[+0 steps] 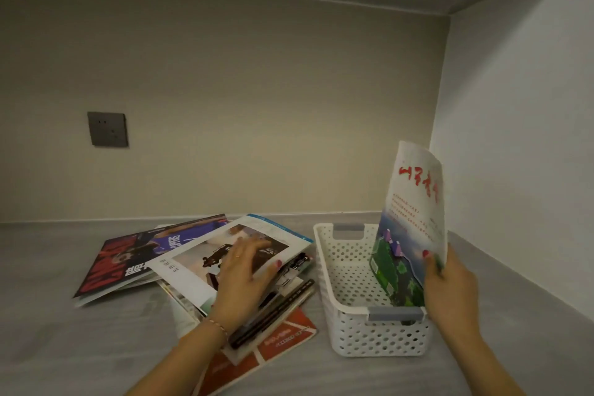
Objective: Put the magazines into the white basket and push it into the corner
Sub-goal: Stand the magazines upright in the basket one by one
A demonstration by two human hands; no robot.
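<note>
A white perforated basket (347, 280) with grey handles stands on the grey counter, right of centre. My right hand (450, 286) grips a magazine with red lettering and a green picture (409, 219), standing upright with its lower edge inside the basket along the right wall. To the left lies a loose pile of magazines. My left hand (244, 273) holds the top one, a white magazine with a photo (199, 264), its right edge lifted by my thumb. A red and black magazine (112, 264) and an orange one (283, 337) lie in the pile.
The counter (80, 347) meets a beige back wall and a white side wall at a corner (434, 212) behind and right of the basket. A dark wall socket (107, 129) sits on the back wall at the left. A shelf runs overhead.
</note>
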